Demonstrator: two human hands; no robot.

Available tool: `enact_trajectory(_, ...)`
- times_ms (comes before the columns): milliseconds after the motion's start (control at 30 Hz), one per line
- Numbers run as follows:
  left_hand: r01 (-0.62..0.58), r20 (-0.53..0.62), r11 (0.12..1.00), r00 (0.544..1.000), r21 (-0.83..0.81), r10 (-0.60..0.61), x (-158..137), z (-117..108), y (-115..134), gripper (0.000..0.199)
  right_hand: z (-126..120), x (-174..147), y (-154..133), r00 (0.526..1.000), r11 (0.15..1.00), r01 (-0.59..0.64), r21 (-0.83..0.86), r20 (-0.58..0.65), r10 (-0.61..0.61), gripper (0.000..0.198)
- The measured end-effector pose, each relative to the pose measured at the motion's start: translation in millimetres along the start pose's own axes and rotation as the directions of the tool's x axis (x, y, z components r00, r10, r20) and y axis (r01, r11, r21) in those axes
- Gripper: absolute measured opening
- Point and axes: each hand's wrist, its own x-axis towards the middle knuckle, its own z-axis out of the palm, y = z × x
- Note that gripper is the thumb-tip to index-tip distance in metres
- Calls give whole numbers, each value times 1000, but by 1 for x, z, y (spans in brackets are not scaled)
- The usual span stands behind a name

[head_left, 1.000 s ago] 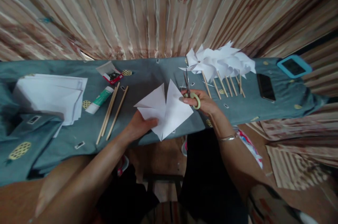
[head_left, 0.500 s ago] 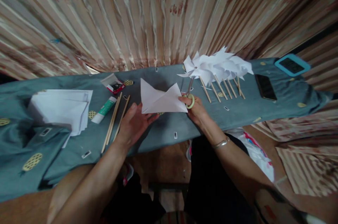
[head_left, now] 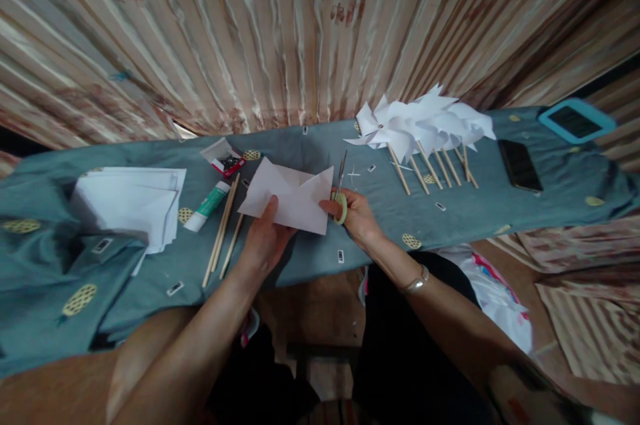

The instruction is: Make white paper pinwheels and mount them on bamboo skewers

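Observation:
A sheet of white paper (head_left: pixel 295 201) with slits cut in from its corners is held over the table. My left hand (head_left: pixel 267 238) grips its lower left part, thumb on top and fingers underneath. My right hand (head_left: pixel 357 215) has scissors (head_left: pixel 341 205) with yellow-green handles in it, blades pointing up and away from me. The right thumb also rests on the paper's right edge. Beyond, to the right, several white paper pinwheels (head_left: pixel 425 121) on wooden sticks lie overlapping.
Left of the paper are wooden sticks (head_left: pixel 223 228), a glue stick (head_left: pixel 207 206), a small red-and-white box (head_left: pixel 225 159) of dark pins, and a stack of white paper (head_left: pixel 127 201). A phone (head_left: pixel 520 165) and a blue-framed device (head_left: pixel 577 119) lie at the right. A striped curtain (head_left: pixel 290 38) hangs behind.
My left hand has gone from open fingers beside the paper to gripping it with the thumb on top. The paper has turned and tilted; the scissors stay in my right hand.

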Motion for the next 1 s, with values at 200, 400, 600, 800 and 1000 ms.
enact_trajectory(200, -128, -87, 991, 989, -44, 124, 12, -6, 20, 25, -12, -20, -8, 959, 988, -34, -152, 274, 75, 56)
enact_trajectory(400, -232, -144, 968, 965, -94, 218, 23, -7, 44, 20, -20, -33, -5, 816, 949, -107, -296, 519, 253, 61)
enact_trajectory(600, -209, -136, 976, 970, -55, 200, 25, -6, 38, 18, -13, -34, -4, 773, 916, -154, -371, 533, 345, 60)
enact_trajectory(800, -209, -89, 975, 975, -76, 202, 19, -2, 34, 23, -5, -34, -2, 806, 926, -120, -357, 509, 301, 58)
enact_trajectory(1000, -161, -124, 956, 983, -244, 134, 14, 8, 41, 28, -3, -31, 1, 799, 926, -115, -359, 520, 301, 56)
